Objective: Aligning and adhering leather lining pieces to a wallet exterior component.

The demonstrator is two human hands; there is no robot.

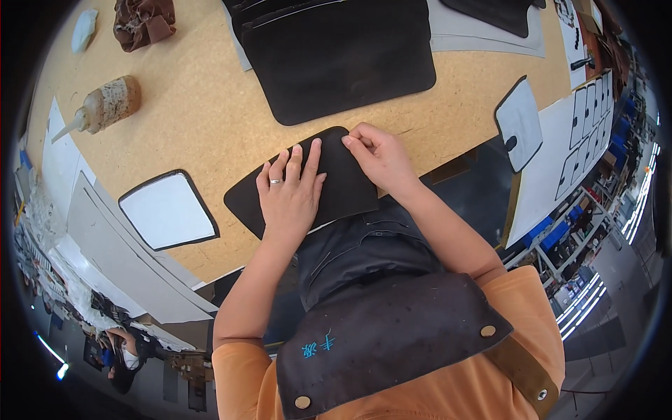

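Observation:
A black, leather-like panel (pixel 346 183) with rounded corners lies at the front edge of the worktable, just ahead of my body. Spread flat on top of it is my left hand (pixel 290 196), fingers stretched out, a ring on one of them. At the panel's far right corner my right hand (pixel 381 157) is closed, thumb and forefinger pinching the edge. Whether a small thing sits in that pinch I cannot tell. Beyond both hands lies a larger stack of black panels (pixel 343 73).
On the tan worktable (pixel 203 105) lie a stained squeeze bottle (pixel 112 103), a crumpled brown piece (pixel 143 22) and a white lump (pixel 84 30). White black-edged panels lie left (pixel 168 211) and right (pixel 519 122). Grey sheets (pixel 119 252) cover the left edge; a white board (pixel 560 168) stands right.

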